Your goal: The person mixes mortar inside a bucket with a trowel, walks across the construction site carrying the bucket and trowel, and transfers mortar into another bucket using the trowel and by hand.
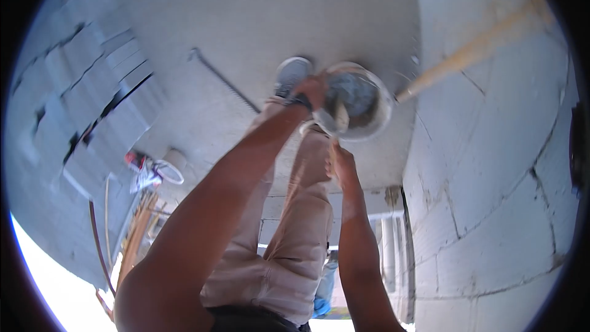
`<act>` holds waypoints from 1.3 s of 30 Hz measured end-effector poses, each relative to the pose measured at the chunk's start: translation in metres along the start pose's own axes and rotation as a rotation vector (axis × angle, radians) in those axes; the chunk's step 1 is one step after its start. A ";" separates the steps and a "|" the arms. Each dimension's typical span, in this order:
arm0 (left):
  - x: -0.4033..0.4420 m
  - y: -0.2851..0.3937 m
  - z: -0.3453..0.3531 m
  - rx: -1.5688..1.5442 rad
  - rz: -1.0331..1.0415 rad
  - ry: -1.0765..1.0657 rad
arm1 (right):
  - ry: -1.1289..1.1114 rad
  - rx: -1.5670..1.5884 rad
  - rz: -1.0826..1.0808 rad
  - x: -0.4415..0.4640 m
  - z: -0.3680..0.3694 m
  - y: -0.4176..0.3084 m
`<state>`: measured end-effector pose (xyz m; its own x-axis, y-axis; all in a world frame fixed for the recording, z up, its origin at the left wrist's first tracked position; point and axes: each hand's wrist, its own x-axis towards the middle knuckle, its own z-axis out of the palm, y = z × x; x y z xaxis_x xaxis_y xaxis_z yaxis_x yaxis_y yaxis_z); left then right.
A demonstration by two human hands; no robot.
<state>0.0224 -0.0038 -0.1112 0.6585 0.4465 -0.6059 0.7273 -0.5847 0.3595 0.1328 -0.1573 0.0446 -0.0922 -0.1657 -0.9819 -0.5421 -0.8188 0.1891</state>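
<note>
bucket (pixel 388 106): we found it on the floor (pixel 264 18), between the shoe (pixel 294 72) and the wall (pixel 491 209); the left hand covered part of its rim.
mix (pixel 353 89): grey, inside the bucket; blur kept us from judging its depth or thickness.
trowel (pixel 341 117): its pale blade leaned inside the bucket, and its handle crossed the near rim; we could not tell whether the tip was sunk in the mix.
left hand (pixel 313 90): we saw its fingers curled closed over the bucket's left rim, though smearing hid the fingertips; a dark band (pixel 299 101) ringed the wrist.
right hand (pixel 342 165): its fingers were wrapped around the trowel's handle, which was mostly hidden in the grip.
second shoe: only a pale sliver (pixel 307 126) showed to us beside the trouser leg (pixel 310 166).
rod (pixel 224 80): dark, lying on the floor; we lost its near end at the other leg.
pole (pixel 473 46): yellowish, blurred, its narrow end just beside the bucket; we could not tell if they touched.
blocks (pixel 110 104): stacked at left, streaked, cut off by the dark border.
</note>
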 end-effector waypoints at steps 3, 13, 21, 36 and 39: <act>-0.018 0.042 -0.062 -0.203 -0.174 0.109 | 0.232 -0.536 -0.429 0.010 -0.012 0.045; -0.102 0.153 -0.129 -0.803 -0.376 -0.095 | 0.144 -0.685 -0.330 -0.062 -0.071 0.037; -0.236 0.173 -0.191 -1.096 -0.655 0.246 | 0.037 -1.193 -0.386 -0.207 -0.119 -0.008; -0.575 0.159 -0.186 -1.677 -0.983 1.154 | -0.167 -2.346 -1.101 -0.329 0.107 0.054; -0.650 0.170 -0.167 -1.642 -1.048 1.335 | -0.431 -2.324 -1.310 -0.322 0.144 0.085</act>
<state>-0.2493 -0.2805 0.4622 -0.6647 0.5396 -0.5167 -0.1784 0.5569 0.8112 -0.0042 -0.0944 0.3746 -0.7963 0.3456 -0.4965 0.6038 0.5040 -0.6176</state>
